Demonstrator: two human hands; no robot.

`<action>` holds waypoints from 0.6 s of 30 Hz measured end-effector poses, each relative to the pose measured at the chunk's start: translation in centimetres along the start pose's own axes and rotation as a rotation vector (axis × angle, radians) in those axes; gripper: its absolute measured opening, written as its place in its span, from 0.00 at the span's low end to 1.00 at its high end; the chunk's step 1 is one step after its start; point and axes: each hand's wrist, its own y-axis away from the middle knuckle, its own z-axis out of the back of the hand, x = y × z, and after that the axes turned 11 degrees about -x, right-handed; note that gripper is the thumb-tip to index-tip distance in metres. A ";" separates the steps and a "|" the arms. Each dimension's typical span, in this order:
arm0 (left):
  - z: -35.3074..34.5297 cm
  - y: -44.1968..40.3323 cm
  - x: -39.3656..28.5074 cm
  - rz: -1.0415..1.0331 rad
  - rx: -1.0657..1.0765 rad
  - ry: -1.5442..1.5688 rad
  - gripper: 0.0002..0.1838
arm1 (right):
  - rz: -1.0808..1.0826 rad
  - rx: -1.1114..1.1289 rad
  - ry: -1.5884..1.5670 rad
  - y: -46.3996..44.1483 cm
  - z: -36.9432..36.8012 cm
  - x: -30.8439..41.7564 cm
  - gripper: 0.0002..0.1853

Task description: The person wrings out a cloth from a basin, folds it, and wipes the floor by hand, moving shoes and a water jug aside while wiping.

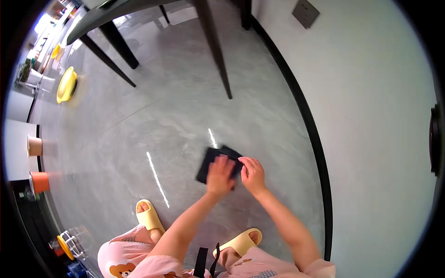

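Head cam's got a dark, squarish folded cloth [203, 169] just below centre, on glossy grey floor [116, 139]. Left hand [221, 175] lies on it, fingers spread; right hand [253, 175] curls at its right edge, can't tell if pinching.

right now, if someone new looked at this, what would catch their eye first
Probably the dark cloth on the shiny grey floor near the middle, with the left hand spread over it and the right hand at its right edge. Next would come the pale yellow slippers at the bottom and the bright yellow basin at the upper left.
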 end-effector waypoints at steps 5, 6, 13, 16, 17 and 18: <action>1.4 -6.6 5.3 -0.747 0.327 0.034 0.40 | 0.146 0.176 0.061 -2.2 0.0 2.1 0.16; 3.0 -8.3 7.1 -0.631 0.298 0.013 0.39 | 0.145 0.212 0.078 -2.1 -0.4 1.9 0.18; 11.1 -10.8 25.4 0.127 -0.043 -0.240 0.39 | 0.090 0.382 0.202 -3.2 -6.7 3.2 0.20; 12.9 -10.9 30.2 0.438 -0.098 -0.306 0.40 | 0.046 0.325 0.351 -3.7 -12.2 4.5 0.23; 12.8 -11.0 30.0 0.442 -0.049 -0.337 0.40 | 0.021 0.323 0.389 -3.9 -14.0 5.1 0.24; 12.7 -11.3 28.7 0.444 0.000 -0.368 0.41 | -0.004 0.320 0.427 -4.7 -15.9 6.0 0.25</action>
